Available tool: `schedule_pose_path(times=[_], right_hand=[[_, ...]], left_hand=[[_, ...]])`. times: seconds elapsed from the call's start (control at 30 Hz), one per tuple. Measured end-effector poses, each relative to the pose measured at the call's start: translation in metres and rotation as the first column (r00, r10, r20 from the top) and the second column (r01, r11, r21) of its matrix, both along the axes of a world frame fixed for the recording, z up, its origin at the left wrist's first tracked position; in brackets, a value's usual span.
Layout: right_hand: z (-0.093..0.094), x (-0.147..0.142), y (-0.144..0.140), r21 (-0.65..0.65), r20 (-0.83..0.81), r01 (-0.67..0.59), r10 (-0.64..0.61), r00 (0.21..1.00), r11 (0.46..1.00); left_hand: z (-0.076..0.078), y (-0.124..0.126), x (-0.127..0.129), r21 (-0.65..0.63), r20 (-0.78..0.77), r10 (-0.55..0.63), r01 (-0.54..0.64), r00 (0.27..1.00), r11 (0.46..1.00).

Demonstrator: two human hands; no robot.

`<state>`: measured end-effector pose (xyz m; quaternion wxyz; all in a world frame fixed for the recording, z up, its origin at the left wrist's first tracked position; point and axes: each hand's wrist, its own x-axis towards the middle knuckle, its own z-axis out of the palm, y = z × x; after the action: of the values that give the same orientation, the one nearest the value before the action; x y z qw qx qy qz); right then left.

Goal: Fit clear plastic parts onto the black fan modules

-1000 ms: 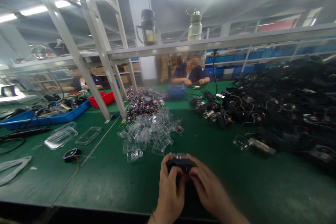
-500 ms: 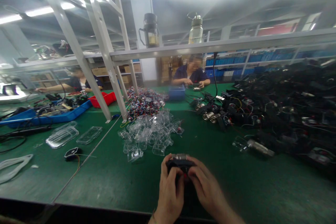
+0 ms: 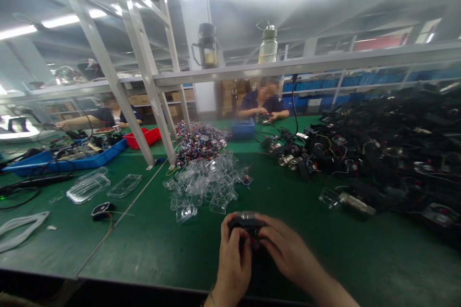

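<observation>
Both curled inward, left hand [image 3: 232, 255] and right hand [image 3: 284, 243] grip a black part [image 3: 246, 223].

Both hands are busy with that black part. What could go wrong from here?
The black part might slip: the left hand and right hand grip it by the fingers.

The clear plastic pieces lie loose just beyond; a forward nudge could scatter them.

The heap of black parts is piled unevenly and could slide.
</observation>
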<state>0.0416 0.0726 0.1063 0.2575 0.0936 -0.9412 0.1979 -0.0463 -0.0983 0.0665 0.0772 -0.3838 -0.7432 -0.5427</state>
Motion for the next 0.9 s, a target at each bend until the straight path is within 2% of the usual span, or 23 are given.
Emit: schedule_pose_path(times=[0.33,0.53,0.67,0.9], right_hand=[[0.012,-0.006,-0.006,0.085,-0.045,0.021,-0.017,0.999,0.996],[0.011,-0.008,-0.012,0.173,-0.09,0.061,-0.046,0.995,0.983],[0.006,-0.01,-0.013,0.143,-0.118,0.045,-0.028,0.993,0.989],[-0.006,-0.028,-0.022,-0.007,-0.118,-0.028,0.027,0.993,1.0]], left_hand=[[0.001,0.0,0.0,-0.018,0.002,0.025,-0.025,1.0,1.0],[0.005,0.0,0.0,-0.005,-0.029,0.028,-0.029,0.999,1.0],[0.003,-0.002,-0.001,-0.028,-0.036,0.046,-0.047,0.998,0.999],[0.005,-0.017,-0.011,-0.023,-0.072,0.107,-0.109,0.992,0.994]])
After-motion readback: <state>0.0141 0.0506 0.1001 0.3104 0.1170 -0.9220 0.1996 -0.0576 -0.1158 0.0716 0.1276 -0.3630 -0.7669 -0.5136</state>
